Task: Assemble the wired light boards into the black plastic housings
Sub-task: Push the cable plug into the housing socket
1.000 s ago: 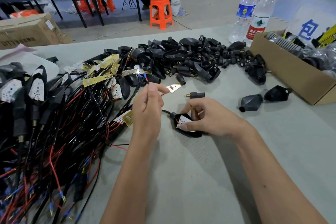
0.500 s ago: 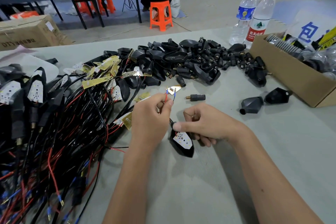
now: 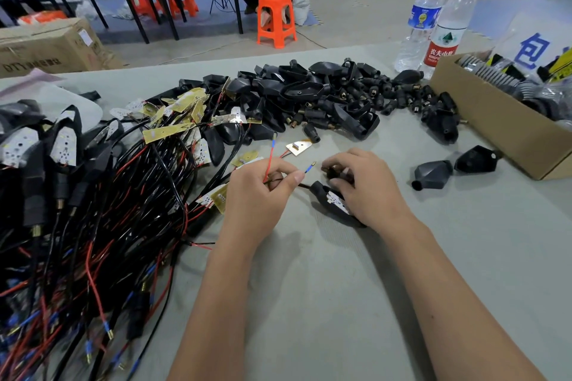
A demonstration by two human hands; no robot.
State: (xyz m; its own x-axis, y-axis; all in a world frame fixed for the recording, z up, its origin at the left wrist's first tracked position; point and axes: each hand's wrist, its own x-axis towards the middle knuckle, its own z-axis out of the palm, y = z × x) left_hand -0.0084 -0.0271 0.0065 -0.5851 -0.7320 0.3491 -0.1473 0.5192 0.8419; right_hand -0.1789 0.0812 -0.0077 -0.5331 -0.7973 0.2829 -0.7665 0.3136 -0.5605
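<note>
- Black plastic housing (image 3: 322,195): white light board (image 3: 335,198) seated inside, lying under the right hand (image 3: 368,189).
- Red and blue-tipped wires (image 3: 270,161): pinched in the left hand (image 3: 263,192).

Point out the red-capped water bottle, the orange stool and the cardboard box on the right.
red-capped water bottle (image 3: 443,47), head view, on its red label.
orange stool (image 3: 275,6), head view, on its seat.
cardboard box (image 3: 492,120), head view, on its bare front wall.

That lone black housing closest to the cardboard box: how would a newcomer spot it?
Start at the cardboard box on the table's right. Two black housings lie apart from the big pile, just left of it. The lone housing is the one nearer the box; its neighbour lies farther left.
</note>
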